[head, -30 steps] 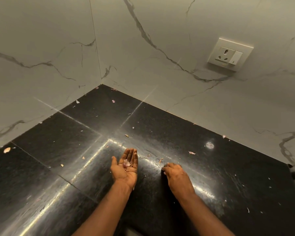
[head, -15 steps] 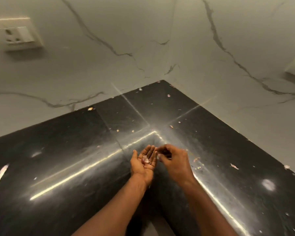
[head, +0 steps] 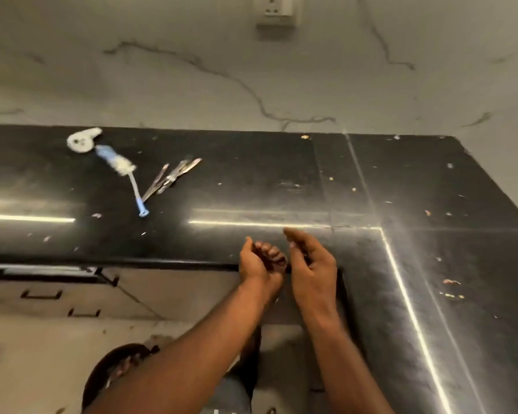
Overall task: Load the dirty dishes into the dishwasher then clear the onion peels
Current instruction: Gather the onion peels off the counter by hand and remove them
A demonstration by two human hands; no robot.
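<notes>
My left hand [head: 259,261] hovers over the front edge of the black counter [head: 251,186], fingers curled in over the palm, closing on the onion peels gathered there; the peels themselves are hidden. My right hand [head: 313,264] is just to its right, fingers loosely curled, with nothing visible in it. Small onion peel scraps [head: 450,282] lie scattered over the counter's right wing, and more scraps [head: 304,137] lie by the back wall.
On the left part of the counter lie a blue bottle brush [head: 123,170], a white scrubber [head: 83,140] and some cutlery [head: 171,180]. A wall socket [head: 278,10] sits above. Below are drawers with dark handles [head: 41,294] and my sandalled foot [head: 123,366].
The view has swung left from the counter corner. My left palm, open with peels on it before, has curled closed. Both hands pulled back to the counter's front edge.
</notes>
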